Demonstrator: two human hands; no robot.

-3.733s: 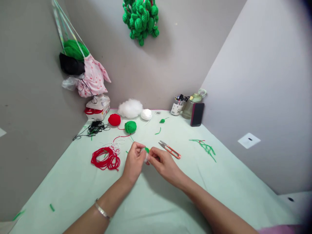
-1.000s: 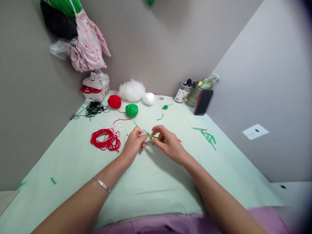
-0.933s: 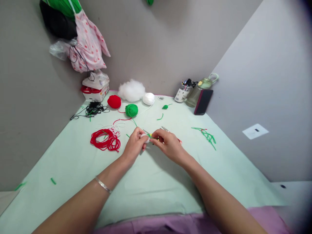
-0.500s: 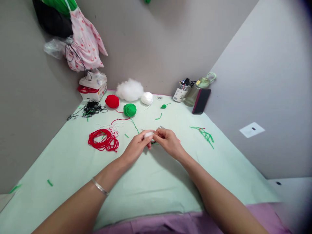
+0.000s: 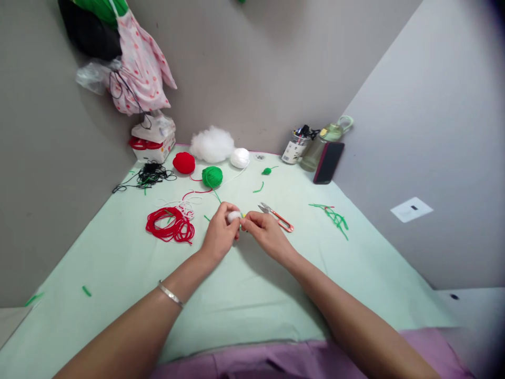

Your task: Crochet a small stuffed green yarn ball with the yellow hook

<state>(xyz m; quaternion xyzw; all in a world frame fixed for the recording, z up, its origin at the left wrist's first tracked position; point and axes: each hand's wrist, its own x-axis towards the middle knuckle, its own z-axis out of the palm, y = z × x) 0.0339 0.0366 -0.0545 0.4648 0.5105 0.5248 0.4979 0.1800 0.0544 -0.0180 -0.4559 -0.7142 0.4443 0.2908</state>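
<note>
The wad (image 5: 234, 216) is white, one yarn ball (image 5: 212, 177) green, the bag (image 5: 138, 68) pink with red dots.

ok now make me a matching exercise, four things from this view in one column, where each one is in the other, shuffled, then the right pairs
Things
1. Thread snips
2. Green yarn ball
3. Phone
4. Small white fluffy tuft

Places
A. Held in the left hand
B. Standing tilted in front of the green-tinted bottle
C. Lying on the tabletop, just beyond the right hand
D. Nearer the person than the red yarn ball and the white yarn ball, sideways between them

Right pairs: 1-C, 2-D, 3-B, 4-A
</note>
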